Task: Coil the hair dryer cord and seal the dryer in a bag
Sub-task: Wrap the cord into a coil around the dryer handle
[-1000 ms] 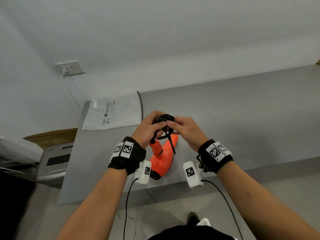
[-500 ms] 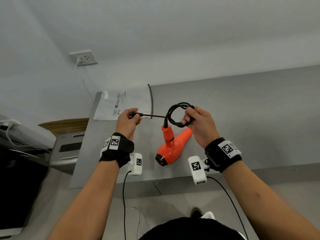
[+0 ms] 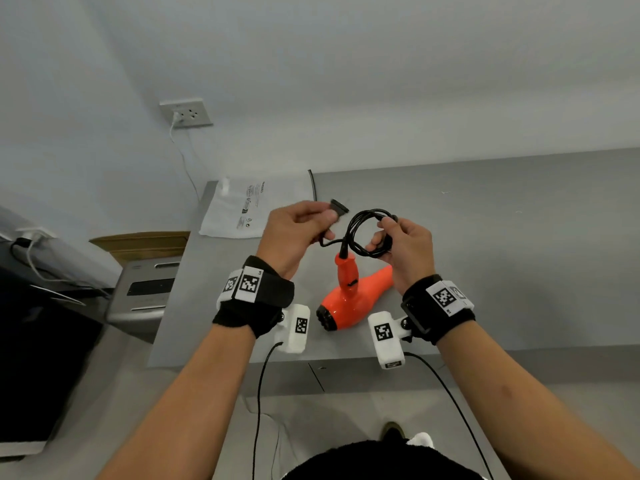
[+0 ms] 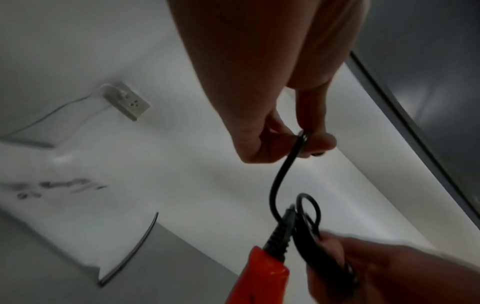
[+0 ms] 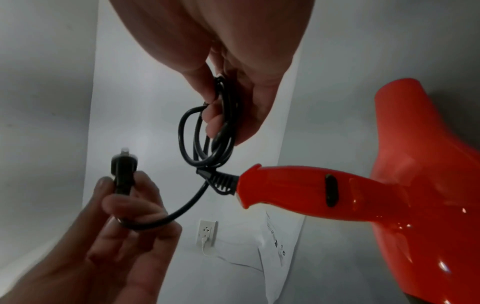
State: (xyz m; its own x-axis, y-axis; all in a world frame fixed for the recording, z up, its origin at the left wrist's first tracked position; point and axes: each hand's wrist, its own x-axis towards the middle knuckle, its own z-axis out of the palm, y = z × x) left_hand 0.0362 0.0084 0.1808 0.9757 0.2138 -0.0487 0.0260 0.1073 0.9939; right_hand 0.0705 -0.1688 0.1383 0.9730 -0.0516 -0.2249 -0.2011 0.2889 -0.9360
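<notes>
**A:** While the grey surface [image 3: 485, 237] carried everything, what lay on it, biggest first?

**B:** At its far left corner lay the white bag [image 3: 239, 209], flat and untouched. Nearer, between the two wrists, sat the orange hair dryer [image 3: 349, 296], its body on the surface and its handle pointing toward the far side.

**A:** And the hands?

**B:** The right hand [image 3: 405, 247] was curled round the black cord [image 3: 363, 233], holding several loops together just above the handle. The left hand [image 3: 294, 233] pinched the plug [image 3: 338, 206] at the cord's free end, with only a short curved tail running from it to the loops. Neither grip was slack.

**A:** So which step was in hand?

**B:** I judged it to be the end of the coiling. Nearly all the cord was already gathered, and the bag had not been opened.

**A:** What did the next move call for?

**B:** Probably bringing the plug end to the right, laying the tail onto the loops or wrapping it round them, while the right hand kept its hold so the coil would not spring apart. After that one hand would have to let go and reach far left for the bag.
</notes>
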